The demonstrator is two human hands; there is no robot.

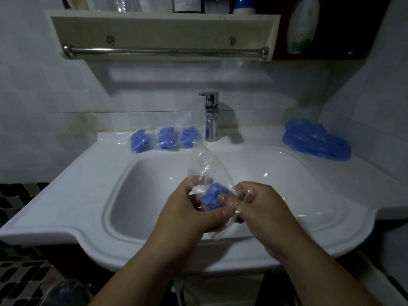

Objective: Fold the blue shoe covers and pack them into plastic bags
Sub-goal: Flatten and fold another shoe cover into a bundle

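Over the sink basin, my left hand (187, 208) and my right hand (258, 206) both grip a clear plastic bag (203, 164), which stands up between them. A folded blue shoe cover (213, 196) sits bunched inside the bag between my fingers. My right fingers pinch the bag's edge beside the cover. Three packed bags of blue covers (164, 139) lie in a row on the sink's back ledge, left of the faucet. A loose pile of blue shoe covers (315, 140) lies on the counter at the far right.
A chrome faucet (210, 117) stands behind the white sink (88, 195). Above it hangs a shelf with a metal towel bar (165, 51) and several bottles. Dark mosaic tiles show at the lower left.
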